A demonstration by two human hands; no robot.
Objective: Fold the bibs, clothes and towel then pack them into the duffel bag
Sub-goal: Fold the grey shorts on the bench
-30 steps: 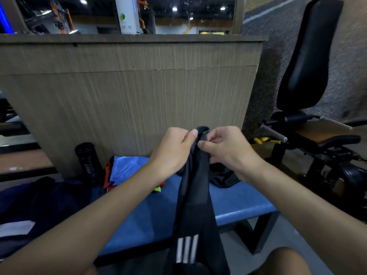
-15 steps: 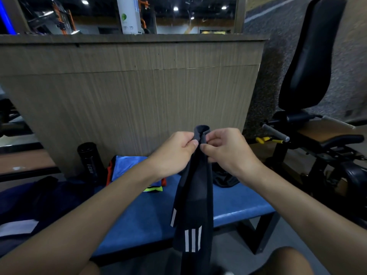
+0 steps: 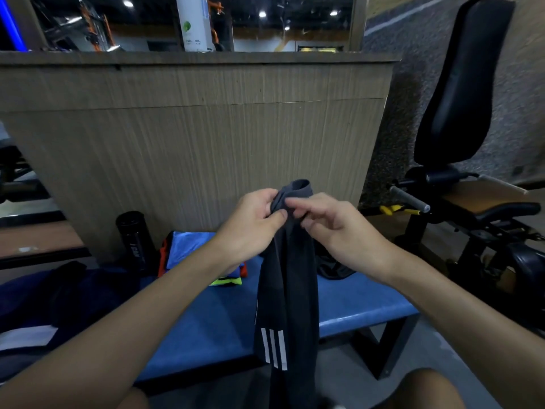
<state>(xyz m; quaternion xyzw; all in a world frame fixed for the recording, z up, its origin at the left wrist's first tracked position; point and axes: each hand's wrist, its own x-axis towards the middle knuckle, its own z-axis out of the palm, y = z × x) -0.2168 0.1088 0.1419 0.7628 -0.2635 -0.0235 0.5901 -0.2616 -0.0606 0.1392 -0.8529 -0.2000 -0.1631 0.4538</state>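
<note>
A dark grey garment (image 3: 287,290) with three white stripes hangs down in front of me, over the blue bench (image 3: 354,305). My left hand (image 3: 253,225) pinches its top edge from the left. My right hand (image 3: 333,228) touches the same edge from the right, fingers loosely curled. Behind my left arm lies a folded stack: a light blue towel (image 3: 188,246) on top of orange and neon-yellow bibs (image 3: 227,281). Another dark garment (image 3: 333,268) lies crumpled behind my right wrist. The dark navy duffel bag (image 3: 59,296) sits at the left end of the bench.
A black bottle (image 3: 134,240) stands by the wood-panel wall (image 3: 191,143). At the right is an exercise machine with a black seat back (image 3: 460,84) and a grey handle (image 3: 408,199). A white paper (image 3: 26,336) lies at the left by the bag.
The garment's top has been gathered a little higher between my hands. My right fingers have loosened and shifted along the top edge. The striped lower part swings slightly.
</note>
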